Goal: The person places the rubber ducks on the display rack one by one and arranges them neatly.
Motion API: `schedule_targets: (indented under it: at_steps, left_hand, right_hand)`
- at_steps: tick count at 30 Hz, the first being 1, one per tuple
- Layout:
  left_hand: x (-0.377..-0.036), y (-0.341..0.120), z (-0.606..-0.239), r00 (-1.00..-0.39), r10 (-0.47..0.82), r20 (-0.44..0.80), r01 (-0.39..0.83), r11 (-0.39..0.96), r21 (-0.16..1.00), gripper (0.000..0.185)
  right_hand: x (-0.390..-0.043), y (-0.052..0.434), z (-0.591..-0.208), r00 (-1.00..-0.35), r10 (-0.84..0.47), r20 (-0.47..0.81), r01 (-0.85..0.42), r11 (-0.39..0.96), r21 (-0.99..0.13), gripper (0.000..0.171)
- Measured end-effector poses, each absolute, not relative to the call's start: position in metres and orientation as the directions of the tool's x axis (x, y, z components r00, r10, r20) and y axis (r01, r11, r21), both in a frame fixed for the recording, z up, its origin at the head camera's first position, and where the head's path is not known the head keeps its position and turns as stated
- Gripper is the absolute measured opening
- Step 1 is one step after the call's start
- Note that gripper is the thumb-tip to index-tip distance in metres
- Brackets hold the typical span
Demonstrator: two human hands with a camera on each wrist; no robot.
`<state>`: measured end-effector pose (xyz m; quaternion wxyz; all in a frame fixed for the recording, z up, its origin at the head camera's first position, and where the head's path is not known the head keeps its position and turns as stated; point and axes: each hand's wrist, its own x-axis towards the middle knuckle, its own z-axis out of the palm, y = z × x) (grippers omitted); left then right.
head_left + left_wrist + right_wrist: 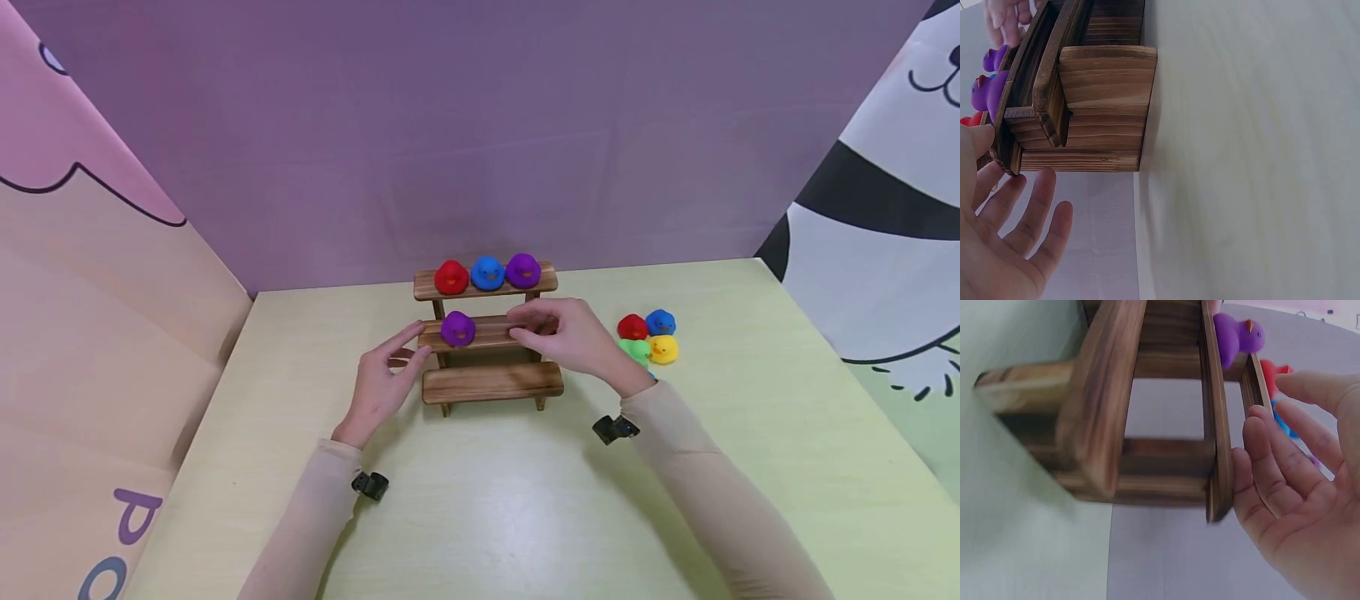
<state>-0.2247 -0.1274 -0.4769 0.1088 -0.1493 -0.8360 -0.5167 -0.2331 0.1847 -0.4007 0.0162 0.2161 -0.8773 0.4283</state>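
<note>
1. The counter point(480, 517) is pale yellow-green with a faint smooth grain.
2. A three-step stand point(491, 382) of dark, streaky wood sits near its back edge.
3. The left hand point(378, 387), fingers spread and relaxed, touches the middle step's left end; the right hand point(573, 337) rests straight fingers on its right part.
4. Glossy round ducks: a purple duck point(457, 328) on the middle step, between the hands; three point(487, 272) on top; a loose cluster point(649, 337) right of the stand.

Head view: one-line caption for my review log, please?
Both hands, left hand and right hand, flank a purple rubber duck on the three-tier wooden shelf.
</note>
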Motion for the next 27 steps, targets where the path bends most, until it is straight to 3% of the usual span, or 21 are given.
schedule_targets:
  at_steps: [9,18,27]
  left_hand:
    - [-0.225,-0.127,-0.478,-0.929,0.139,0.343,0.369,0.42,0.829,0.043]
    - [-0.225,-0.128,-0.476,-0.932,0.141,0.334,0.362,0.427,0.829,0.042]
    - [-0.225,-0.128,-0.475,-0.936,0.148,0.32,0.352,0.431,0.831,0.043]
  right_hand:
    - [-0.224,0.228,-0.407,-0.931,-0.255,0.259,-0.362,0.584,-0.727,0.026]
    - [-0.216,0.274,-0.413,-0.968,-0.149,0.201,-0.249,0.636,-0.73,0.025]
    - [-0.208,0.318,-0.426,-0.97,-0.087,0.226,-0.227,0.647,-0.728,0.032]
